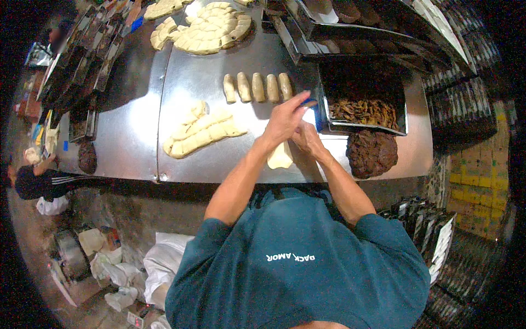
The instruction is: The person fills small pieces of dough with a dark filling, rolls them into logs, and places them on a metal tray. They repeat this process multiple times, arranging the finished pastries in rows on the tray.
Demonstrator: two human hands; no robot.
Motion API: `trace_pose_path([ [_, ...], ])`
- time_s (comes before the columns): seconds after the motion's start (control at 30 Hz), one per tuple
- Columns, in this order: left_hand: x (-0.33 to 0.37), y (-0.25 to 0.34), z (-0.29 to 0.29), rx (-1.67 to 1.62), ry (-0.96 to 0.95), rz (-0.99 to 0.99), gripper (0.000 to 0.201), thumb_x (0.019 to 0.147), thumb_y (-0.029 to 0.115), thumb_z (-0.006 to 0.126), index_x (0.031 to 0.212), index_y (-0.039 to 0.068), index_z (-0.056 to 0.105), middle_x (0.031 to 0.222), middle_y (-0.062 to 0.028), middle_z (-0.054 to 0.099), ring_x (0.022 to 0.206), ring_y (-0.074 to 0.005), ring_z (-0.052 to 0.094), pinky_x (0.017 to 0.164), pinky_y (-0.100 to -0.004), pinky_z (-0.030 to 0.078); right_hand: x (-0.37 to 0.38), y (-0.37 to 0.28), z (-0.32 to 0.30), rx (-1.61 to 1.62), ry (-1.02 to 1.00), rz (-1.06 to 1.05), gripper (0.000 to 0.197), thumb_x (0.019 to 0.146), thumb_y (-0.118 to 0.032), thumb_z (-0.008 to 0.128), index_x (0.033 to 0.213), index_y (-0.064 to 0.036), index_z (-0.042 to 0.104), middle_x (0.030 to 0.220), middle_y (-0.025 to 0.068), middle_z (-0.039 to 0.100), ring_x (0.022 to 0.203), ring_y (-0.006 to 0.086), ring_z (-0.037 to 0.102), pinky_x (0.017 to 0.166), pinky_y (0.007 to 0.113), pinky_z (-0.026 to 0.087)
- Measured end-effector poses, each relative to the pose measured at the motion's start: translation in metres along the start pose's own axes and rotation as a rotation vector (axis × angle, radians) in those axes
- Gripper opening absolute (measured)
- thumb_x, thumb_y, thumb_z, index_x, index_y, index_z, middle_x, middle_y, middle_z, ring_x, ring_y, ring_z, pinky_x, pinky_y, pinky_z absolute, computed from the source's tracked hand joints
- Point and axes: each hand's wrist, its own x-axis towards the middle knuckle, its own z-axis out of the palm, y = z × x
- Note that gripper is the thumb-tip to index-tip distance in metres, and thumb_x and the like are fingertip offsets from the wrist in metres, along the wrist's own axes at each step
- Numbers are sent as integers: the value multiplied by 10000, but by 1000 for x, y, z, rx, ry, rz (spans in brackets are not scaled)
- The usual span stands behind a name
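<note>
A pale, flat, tongue-shaped piece of dough (281, 157) lies on the brushed-steel counter (131, 131) near its front edge, its far end covered by the person's hands. The left hand (285, 120) and right hand (308, 140) meet there, fingers overlapping; how far each is closed, and on what, cannot be told. Beyond them stands a row of five tan dough rolls (257, 88); to the left lies a pale, scored dough slab (205, 134). Just right, a black rectangular pan (366, 129) of brown strips blocks that side, with a dark-brown lump of paste (372, 154) before it, toward the counter's front-right corner. Dark stacked trays (372, 46) crowd the far right; segmented pale dough (213, 30) lies farther back.
</note>
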Motion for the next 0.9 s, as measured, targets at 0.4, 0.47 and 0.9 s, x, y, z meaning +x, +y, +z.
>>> trace_pose_path([
  [0.4,-94,-76,-11,572,-86,153,324,845,104,573,1152,2,570,1162,-160,602,1095,-303,572,954,-401,450,4,0,25,-310,45,-229,167,844,-91,596,995,-34,636,929,135,662,867,326,616,773,376,501],
  [0.47,-98,-74,-6,656,-20,226,311,839,92,563,1136,2,584,1155,-149,614,1101,-287,577,969,-399,441,-1,9,33,-383,191,-419,186,840,-69,568,1017,-37,615,971,138,647,895,327,606,787,390,496],
  [0.9,-51,-52,-41,634,-305,-39,293,824,172,604,1084,37,593,1070,-175,560,1015,-360,531,843,-487,432,33,26,27,-361,102,-448,204,855,-78,481,1027,17,536,941,249,592,858,444,572,741,481,455],
])
